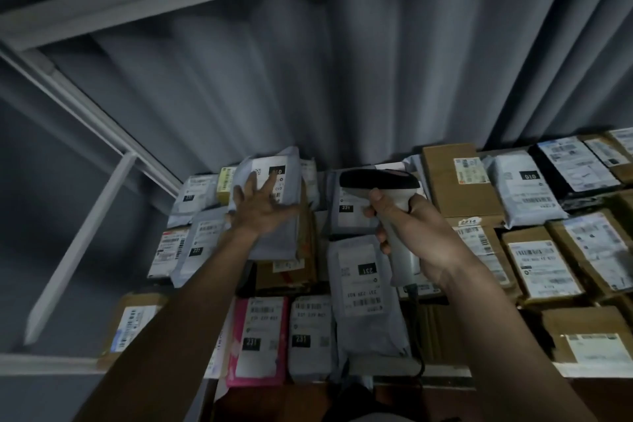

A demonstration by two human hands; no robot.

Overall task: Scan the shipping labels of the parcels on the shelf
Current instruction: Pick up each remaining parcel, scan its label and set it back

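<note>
**Scan in progress: back-row grey mailer, left hand steadying**

Left hand [262, 205] lies flat with fingers spread apart on a grey mailer [270, 202] in the back row of the shelf [44, 361]; fingertips sit on its label [274, 178], partly covering it. Right hand [416, 236] is wrapped round the grip of the scanner [380, 181], head aimed forward over the parcels, cable hanging below the handle.

Parcels cover the shelf in rows, labels up, mostly grey mailers and brown boxes [457, 178], plus a pink mailer [260, 339] at the front edge.

To do it well, I'd say:
- slide left fingers off the barcode, hold by the bare poly
- press the mailer flat, since wrinkles can kill the read
- swing the scanner left onto that label; neighbouring labels are close, so keep the aim tight
- lighting is dim, frame blurred; can't tell if the trigger is pressed
</note>
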